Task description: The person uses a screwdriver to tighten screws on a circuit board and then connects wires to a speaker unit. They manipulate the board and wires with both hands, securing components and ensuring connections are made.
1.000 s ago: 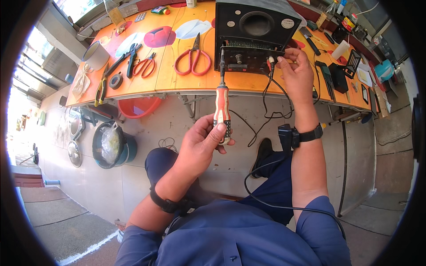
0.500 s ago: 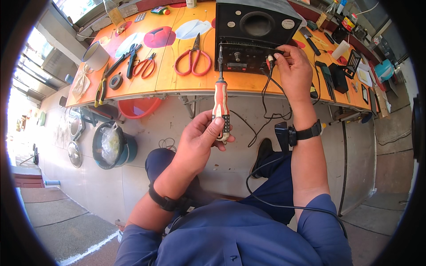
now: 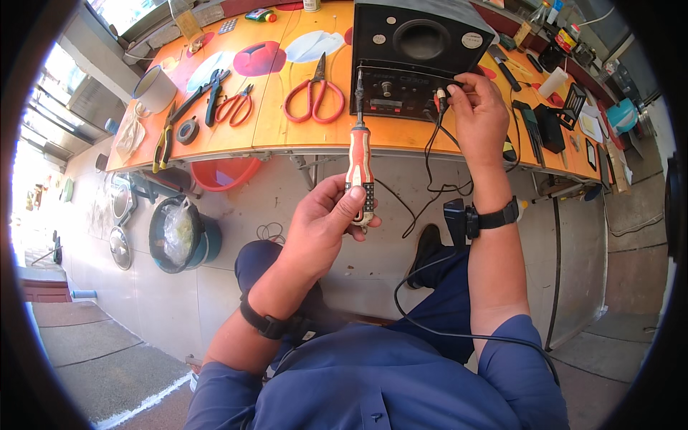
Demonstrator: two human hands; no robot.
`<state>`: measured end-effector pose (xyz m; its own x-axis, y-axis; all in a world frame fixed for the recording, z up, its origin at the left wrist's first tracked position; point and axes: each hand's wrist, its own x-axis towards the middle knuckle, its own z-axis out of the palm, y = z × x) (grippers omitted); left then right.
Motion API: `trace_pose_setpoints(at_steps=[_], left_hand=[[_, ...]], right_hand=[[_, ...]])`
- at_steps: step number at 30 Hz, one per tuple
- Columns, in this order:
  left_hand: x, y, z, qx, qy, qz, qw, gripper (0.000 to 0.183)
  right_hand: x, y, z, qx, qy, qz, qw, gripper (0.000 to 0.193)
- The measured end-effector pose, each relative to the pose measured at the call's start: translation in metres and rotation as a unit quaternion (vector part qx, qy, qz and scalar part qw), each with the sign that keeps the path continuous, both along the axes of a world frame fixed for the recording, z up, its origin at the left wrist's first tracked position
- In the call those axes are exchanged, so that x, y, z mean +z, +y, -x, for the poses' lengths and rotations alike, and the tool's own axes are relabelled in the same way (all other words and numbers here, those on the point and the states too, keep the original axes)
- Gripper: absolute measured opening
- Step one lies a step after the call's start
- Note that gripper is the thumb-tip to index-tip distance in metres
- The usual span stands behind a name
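Observation:
My left hand (image 3: 331, 211) grips the lower handle of a screwdriver (image 3: 360, 154) with a red-and-cream handle. Its dark shaft points up and away, and the tip overlaps the left side of a black speaker (image 3: 412, 68) from this angle; I cannot tell whether they touch. My right hand (image 3: 479, 107) is closed in a pinch at the speaker's lower right, by plugs with red and white parts (image 3: 440, 97) and their black cable (image 3: 428, 147). A thin pale line runs from near the screwdriver tip to those fingers; whether it is a strand or the panel's edge is unclear.
On the orange table (image 3: 269, 136) lie red-handled scissors (image 3: 314, 100), small red-handled pliers (image 3: 234, 107), several other pliers and black tape (image 3: 188, 131). A white mug (image 3: 155, 89) stands at left. Tools and bottles crowd the right. Below are a red basin (image 3: 226, 174) and a bucket (image 3: 208, 240).
Both hands and the screwdriver sit very slightly farther right in the picture, as does the speaker. Both grips look the same.

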<state>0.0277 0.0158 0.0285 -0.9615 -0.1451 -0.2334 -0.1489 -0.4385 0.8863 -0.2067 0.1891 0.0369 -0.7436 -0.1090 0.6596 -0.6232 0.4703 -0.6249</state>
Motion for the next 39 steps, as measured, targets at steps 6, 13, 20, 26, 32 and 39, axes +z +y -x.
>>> trace_pose_setpoints(at_steps=[6, 13, 20, 26, 32, 39], left_hand=[[-0.0009, 0.0005, -0.0006, 0.013, -0.004, 0.022, 1.000, 0.038], [-0.0012, -0.0006, 0.0008, 0.016, -0.001, 0.022, 1.000, 0.036], [0.0000, 0.0005, 0.0019, 0.018, -0.006, 0.015, 1.000, 0.035], [0.0014, 0.0011, 0.0022, 0.014, -0.007, 0.004, 1.000, 0.034], [0.0029, 0.0017, 0.0008, 0.010, 0.009, -0.050, 0.999, 0.034], [0.0061, 0.0023, 0.0001, 0.007, 0.024, -0.100, 0.995, 0.033]], right_hand=[[-0.0029, 0.0009, 0.0025, 0.005, -0.015, 0.018, 1.000, 0.019], [-0.0040, 0.0003, 0.0040, -0.002, -0.012, 0.017, 1.000, 0.019], [-0.0034, -0.0021, 0.0008, -0.001, -0.012, 0.019, 1.000, 0.020], [-0.0029, -0.0044, -0.0006, -0.018, -0.001, 0.016, 1.000, 0.021], [-0.0036, -0.0069, -0.0033, -0.043, 0.022, 0.012, 0.999, 0.023], [-0.0019, -0.0084, -0.0058, -0.071, 0.010, -0.003, 0.997, 0.026]])
